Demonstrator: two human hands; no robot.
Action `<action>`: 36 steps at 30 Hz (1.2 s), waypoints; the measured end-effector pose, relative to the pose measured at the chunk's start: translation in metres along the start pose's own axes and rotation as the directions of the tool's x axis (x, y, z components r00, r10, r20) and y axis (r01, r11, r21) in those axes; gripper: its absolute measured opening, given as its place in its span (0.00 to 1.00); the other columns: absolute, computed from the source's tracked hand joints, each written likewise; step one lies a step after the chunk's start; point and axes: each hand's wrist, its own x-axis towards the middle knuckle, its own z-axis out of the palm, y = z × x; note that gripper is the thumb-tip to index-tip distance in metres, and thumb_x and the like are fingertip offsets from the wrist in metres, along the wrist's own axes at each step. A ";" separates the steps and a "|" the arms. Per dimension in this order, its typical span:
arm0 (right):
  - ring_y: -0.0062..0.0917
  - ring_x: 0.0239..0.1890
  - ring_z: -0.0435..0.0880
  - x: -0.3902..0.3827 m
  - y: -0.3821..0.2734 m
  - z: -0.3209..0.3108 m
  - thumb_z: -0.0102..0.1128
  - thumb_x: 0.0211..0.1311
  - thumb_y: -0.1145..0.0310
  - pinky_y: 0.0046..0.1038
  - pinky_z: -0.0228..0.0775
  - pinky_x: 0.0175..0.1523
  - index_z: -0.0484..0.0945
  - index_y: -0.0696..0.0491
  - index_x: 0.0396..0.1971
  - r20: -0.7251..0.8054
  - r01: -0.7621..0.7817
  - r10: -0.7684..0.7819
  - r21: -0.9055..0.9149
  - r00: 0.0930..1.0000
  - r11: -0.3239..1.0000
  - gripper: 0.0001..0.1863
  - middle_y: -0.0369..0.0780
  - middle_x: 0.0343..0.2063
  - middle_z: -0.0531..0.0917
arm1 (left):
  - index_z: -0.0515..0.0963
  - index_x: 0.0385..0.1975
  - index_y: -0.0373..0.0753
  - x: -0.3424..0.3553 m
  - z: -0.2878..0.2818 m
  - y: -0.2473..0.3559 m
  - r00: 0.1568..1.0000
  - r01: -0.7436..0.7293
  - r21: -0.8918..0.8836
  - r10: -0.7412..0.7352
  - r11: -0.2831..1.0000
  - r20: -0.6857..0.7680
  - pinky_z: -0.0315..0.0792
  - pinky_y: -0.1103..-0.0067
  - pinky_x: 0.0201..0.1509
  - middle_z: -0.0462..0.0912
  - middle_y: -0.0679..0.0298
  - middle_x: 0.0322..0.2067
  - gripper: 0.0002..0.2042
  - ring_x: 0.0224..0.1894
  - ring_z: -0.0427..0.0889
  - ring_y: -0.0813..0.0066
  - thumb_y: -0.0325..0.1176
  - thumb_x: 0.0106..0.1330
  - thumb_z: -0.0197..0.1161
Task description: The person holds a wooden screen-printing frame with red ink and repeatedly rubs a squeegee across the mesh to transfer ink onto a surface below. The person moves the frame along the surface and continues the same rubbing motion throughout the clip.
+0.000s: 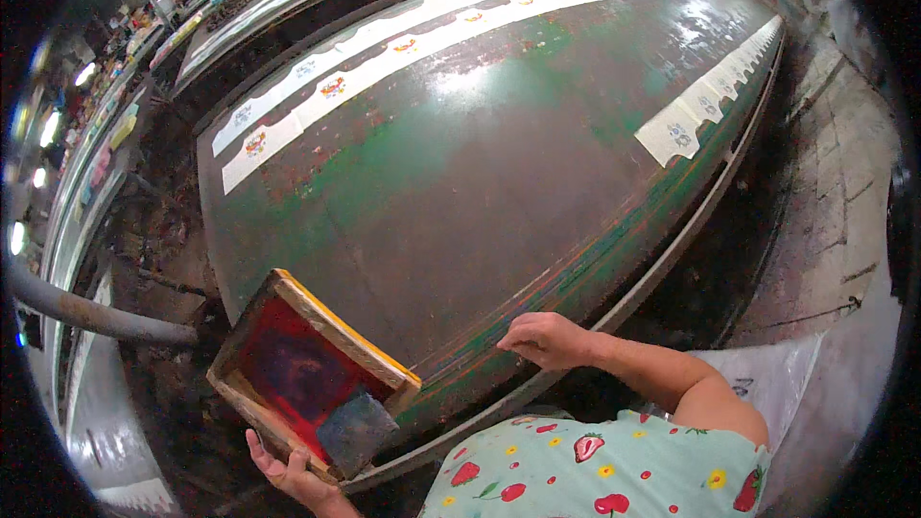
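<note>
My left hand (288, 470) grips the lower-left edge of a wooden screen-printing frame (240, 393), held tilted at the table's near-left end. The frame has a red mesh with a dark purple middle and a yellow strip along one side; a grey rectangular piece (357, 432) sits in its lower corner. My right hand (542, 340) is to the right of the frame, above the long green-and-grey table (460, 211), its fingers curled with nothing visible in them. White printed fabric strips (336, 84) lie along the far side of the table, another (672, 134) along its right edge.
A metal rail (672, 254) runs along the table's right edge, beside a concrete walkway (815, 182). A grey pipe (115, 317) juts in at the left. Other long tables (259, 5) and distant cluttered goods stand at the upper left.
</note>
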 end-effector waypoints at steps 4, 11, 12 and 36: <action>0.47 0.49 0.91 0.014 0.004 -0.004 0.72 0.73 0.76 0.45 0.85 0.54 0.88 0.52 0.56 -0.024 0.055 -0.053 0.092 0.998 0.994 0.14 0.45 0.45 0.90 | 0.70 0.81 0.41 -0.004 0.038 -0.017 0.999 0.006 -0.099 -0.001 0.995 0.053 0.66 0.53 0.88 0.75 0.53 0.77 0.49 0.79 0.75 0.49 0.14 0.48 0.59; 0.34 0.57 0.90 0.032 0.007 -0.023 0.68 0.78 0.81 0.36 0.82 0.63 0.87 0.53 0.64 -0.094 -0.026 0.054 0.274 0.994 0.961 0.19 0.44 0.53 0.89 | 0.70 0.80 0.36 -0.001 0.098 -0.068 0.984 0.164 -0.016 -0.162 0.986 0.072 0.73 0.62 0.82 0.77 0.55 0.73 0.46 0.75 0.78 0.57 0.13 0.51 0.59; 0.32 0.59 0.89 0.036 0.010 -0.024 0.66 0.79 0.80 0.35 0.81 0.66 0.85 0.54 0.66 -0.108 -0.085 0.133 0.366 0.985 0.927 0.19 0.43 0.55 0.89 | 0.70 0.80 0.36 -0.003 0.108 -0.074 0.986 0.145 -0.024 -0.142 0.989 0.093 0.72 0.63 0.83 0.77 0.55 0.73 0.46 0.75 0.78 0.58 0.13 0.51 0.59; 0.23 0.61 0.88 -0.006 0.094 -0.184 0.72 0.81 0.68 0.33 0.82 0.69 0.73 0.56 0.81 0.108 -0.157 0.114 0.675 0.988 0.721 0.34 0.43 0.64 0.88 | 0.75 0.71 0.29 -0.147 0.271 -0.107 0.989 0.083 0.116 -0.096 0.990 0.108 0.82 0.68 0.71 0.79 0.53 0.69 0.39 0.68 0.84 0.62 0.09 0.51 0.63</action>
